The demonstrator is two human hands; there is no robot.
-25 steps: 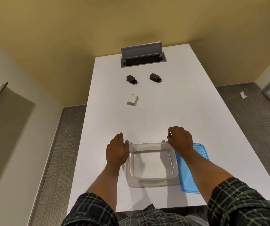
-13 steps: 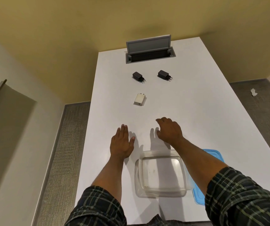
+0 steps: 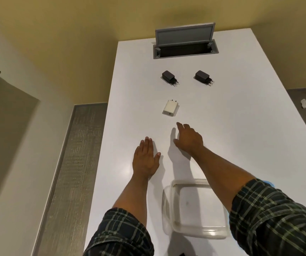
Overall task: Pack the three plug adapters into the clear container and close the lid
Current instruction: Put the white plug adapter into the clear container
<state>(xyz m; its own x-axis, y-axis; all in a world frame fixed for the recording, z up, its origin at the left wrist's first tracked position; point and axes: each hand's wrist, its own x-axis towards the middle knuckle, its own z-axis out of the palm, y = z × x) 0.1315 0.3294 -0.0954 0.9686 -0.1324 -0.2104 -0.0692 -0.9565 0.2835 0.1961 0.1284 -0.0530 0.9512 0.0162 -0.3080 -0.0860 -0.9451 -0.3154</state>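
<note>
Right hand (image 3: 188,138) was empty, fingers spread, just near of white adapter (image 3: 170,107). Left hand (image 3: 145,159) lay flat, empty, on worktop (image 3: 241,126). Two black adapters (image 3: 168,76) (image 3: 202,77) far. Clear container (image 3: 194,209) near, partly hidden by right arm; lid barely visible.

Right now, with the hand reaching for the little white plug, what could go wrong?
1. The right hand reaches toward the white adapter with nothing held yet; a fingertip nudge could slide it away on the smooth table.
2. The right forearm crosses over the clear container, so pulling back low might bump it.
3. The two black adapters lie farther off, near the open cable hatch; a clumsy reach could knock one toward it.
</note>
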